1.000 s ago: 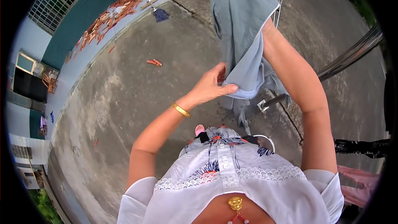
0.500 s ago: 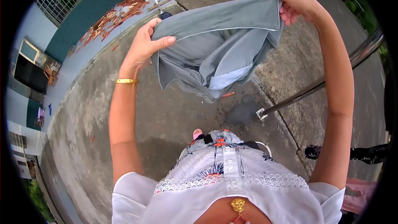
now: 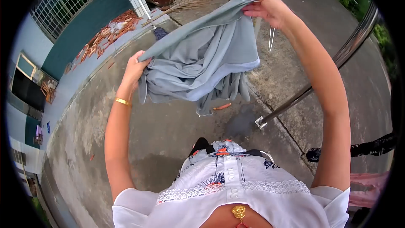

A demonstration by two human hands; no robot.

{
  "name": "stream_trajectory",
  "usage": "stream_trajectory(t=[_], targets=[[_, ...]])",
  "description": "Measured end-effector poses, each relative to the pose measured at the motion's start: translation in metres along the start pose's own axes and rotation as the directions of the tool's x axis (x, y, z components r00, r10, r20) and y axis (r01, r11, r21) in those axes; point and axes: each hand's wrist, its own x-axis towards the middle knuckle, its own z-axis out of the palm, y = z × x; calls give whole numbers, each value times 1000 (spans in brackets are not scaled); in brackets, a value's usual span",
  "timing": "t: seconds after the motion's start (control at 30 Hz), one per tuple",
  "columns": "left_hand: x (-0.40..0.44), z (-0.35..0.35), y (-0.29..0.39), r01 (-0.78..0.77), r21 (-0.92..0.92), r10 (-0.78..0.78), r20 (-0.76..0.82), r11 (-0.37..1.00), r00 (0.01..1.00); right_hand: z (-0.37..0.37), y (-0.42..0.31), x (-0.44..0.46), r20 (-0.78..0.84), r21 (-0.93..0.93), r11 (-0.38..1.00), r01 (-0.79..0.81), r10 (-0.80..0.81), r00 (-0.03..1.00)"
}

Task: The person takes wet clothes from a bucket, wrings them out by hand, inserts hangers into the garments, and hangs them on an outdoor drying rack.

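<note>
Gray cloth (image 3: 198, 61) hangs, gripped by left hand (image 3: 134, 71) and right hand (image 3: 269, 9), above outdoor concrete (image 3: 90, 122).

Stained concrete floor (image 3: 97, 120) with orange-brown pieces (image 3: 222, 107)

Grey concrete floor (image 3: 168, 143) (stained), barred window (image 3: 62, 4), teal-based wall (image 3: 84, 29).

The grey-blue cloth (image 3: 200, 55) is hanging above the concrete ground (image 3: 156, 139) — its top edge is stretching out and slanting up to the right, while loose, crumpled folds and a paler blue band (image 3: 234, 67) are drooping below.
</note>
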Motion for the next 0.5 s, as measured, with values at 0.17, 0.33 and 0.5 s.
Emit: stream_trajectory(t=[0.17,0.33,0.5], targets=[[-26,17,83,201,-576,-171,107,792,980,-10,86,2,-16,145,912,-383,390,921],[8,15,168,-76,154,17,352,985,936,-45,162,9,116,-15,812,-583,580,806],[30,20,218,-35,-375,88,125,927,988,-120,238,58,-527,-372,856,-360,124,841]])
